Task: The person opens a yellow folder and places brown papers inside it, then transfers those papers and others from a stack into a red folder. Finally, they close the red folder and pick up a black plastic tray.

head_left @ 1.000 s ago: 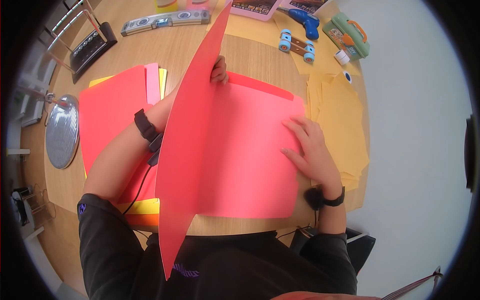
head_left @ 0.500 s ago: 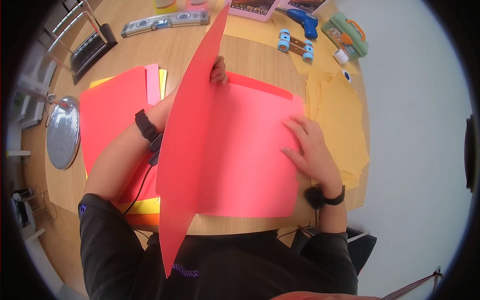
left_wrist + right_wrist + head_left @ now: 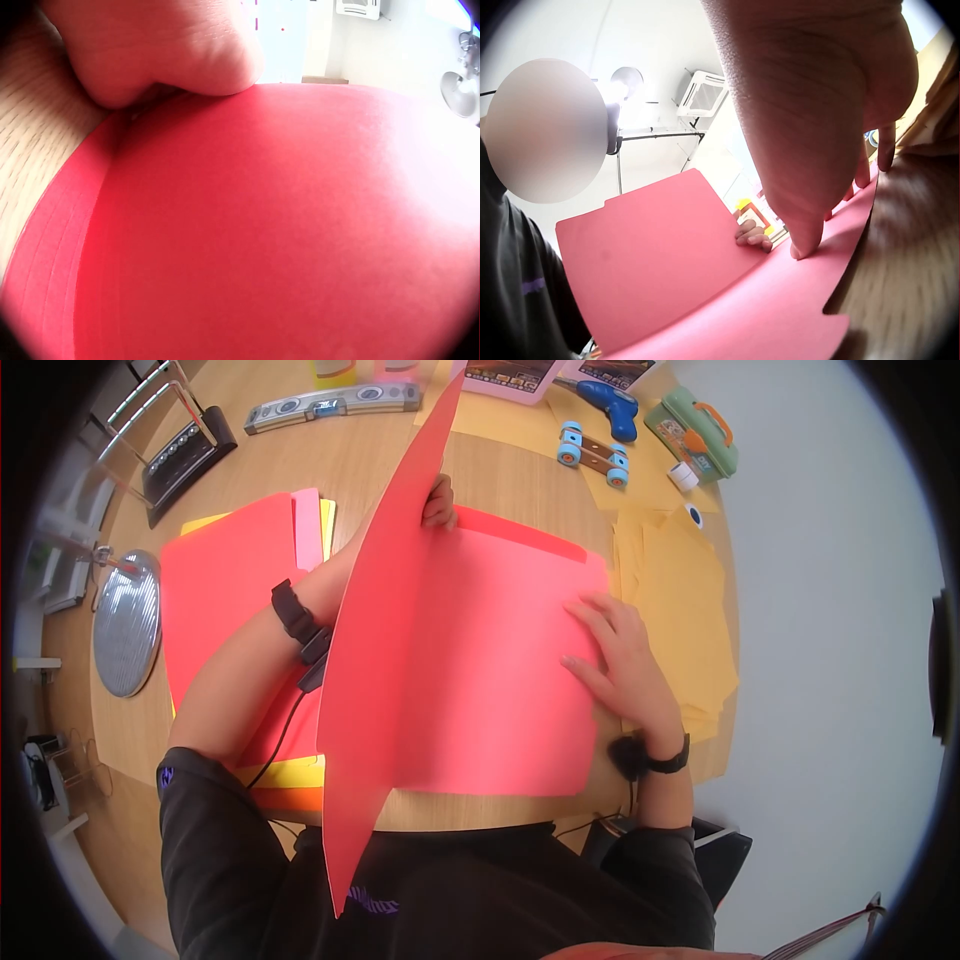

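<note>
A red paper file folder (image 3: 500, 670) lies spread on the table, its left cover (image 3: 375, 630) standing nearly upright. At the cover's far edge my left hand (image 3: 438, 503) grips it, fingers curled over the inner side. In the left wrist view that hand (image 3: 165, 45) shows at the edge of the red cover (image 3: 262, 225). My right hand (image 3: 622, 660) rests on the folder's right edge with its fingers spread and relaxed. From the right wrist, the thumb and fingertips of the right hand (image 3: 810, 112) touch the flat panel.
More red, pink and yellow folders (image 3: 225, 580) are stacked at left, beside a round silver base (image 3: 126, 625). Brown paper sheets (image 3: 685, 610) lie at right. Farther back are a spirit level (image 3: 335, 407), a wheeled toy (image 3: 595, 455), a blue toy drill (image 3: 612, 410) and a green case (image 3: 692, 432).
</note>
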Available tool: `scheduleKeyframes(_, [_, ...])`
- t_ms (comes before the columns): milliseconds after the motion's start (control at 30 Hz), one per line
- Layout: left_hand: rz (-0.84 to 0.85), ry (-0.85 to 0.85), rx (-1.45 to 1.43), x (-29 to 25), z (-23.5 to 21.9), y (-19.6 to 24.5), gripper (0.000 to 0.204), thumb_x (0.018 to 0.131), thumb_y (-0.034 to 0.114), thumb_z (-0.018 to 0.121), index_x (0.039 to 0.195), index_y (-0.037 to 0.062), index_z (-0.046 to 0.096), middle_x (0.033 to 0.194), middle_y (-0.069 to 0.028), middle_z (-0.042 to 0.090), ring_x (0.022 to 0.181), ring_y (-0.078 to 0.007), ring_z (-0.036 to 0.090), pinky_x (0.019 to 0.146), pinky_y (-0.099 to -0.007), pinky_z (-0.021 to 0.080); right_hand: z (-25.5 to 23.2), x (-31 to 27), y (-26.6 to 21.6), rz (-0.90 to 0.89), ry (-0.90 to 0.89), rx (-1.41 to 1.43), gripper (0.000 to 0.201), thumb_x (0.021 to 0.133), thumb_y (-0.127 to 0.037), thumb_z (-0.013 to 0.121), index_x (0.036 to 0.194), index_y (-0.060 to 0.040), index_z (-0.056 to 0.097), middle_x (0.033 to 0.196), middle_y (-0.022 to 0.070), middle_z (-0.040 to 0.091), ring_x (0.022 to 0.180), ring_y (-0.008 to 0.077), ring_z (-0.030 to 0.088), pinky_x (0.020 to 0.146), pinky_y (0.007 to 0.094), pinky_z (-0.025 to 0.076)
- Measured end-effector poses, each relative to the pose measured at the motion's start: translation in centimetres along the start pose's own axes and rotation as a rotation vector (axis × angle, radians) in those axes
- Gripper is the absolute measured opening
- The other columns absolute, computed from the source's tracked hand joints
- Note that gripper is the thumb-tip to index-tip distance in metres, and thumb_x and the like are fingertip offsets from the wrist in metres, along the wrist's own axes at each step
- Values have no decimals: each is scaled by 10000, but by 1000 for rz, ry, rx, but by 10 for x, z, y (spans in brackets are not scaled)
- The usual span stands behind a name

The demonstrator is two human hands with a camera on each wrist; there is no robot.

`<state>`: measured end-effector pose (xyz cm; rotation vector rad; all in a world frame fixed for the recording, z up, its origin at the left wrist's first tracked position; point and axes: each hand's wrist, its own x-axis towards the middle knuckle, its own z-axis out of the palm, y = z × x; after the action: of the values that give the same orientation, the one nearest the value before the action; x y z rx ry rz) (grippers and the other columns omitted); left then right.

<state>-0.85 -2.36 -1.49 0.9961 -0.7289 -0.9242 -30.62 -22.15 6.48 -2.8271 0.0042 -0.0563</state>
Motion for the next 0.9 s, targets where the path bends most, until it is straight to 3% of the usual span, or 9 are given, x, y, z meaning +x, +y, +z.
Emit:
scheduleKeyframes(200, [47, 91, 34, -5, 14, 6, 600, 1121, 473, 292, 642, 130, 407, 629, -31, 416, 736, -230, 547, 797, -365, 486, 0, -1, -1, 14, 2, 13, 571, 901, -293, 733, 1402, -92, 546, 1395, 150, 497, 1260, 352, 488, 1081, 452, 384])
scheduleKeyframes(900, [6, 96, -30, -6, 15, 5, 587, 1120, 472, 299, 651, 135, 403, 638, -30, 416, 751, -233, 536, 794, -369, 477, 1, -1, 0, 17, -11, 8, 563, 915, -311, 719, 1406, -103, 542, 1401, 148, 494, 1274, 345, 481, 1083, 447, 375])
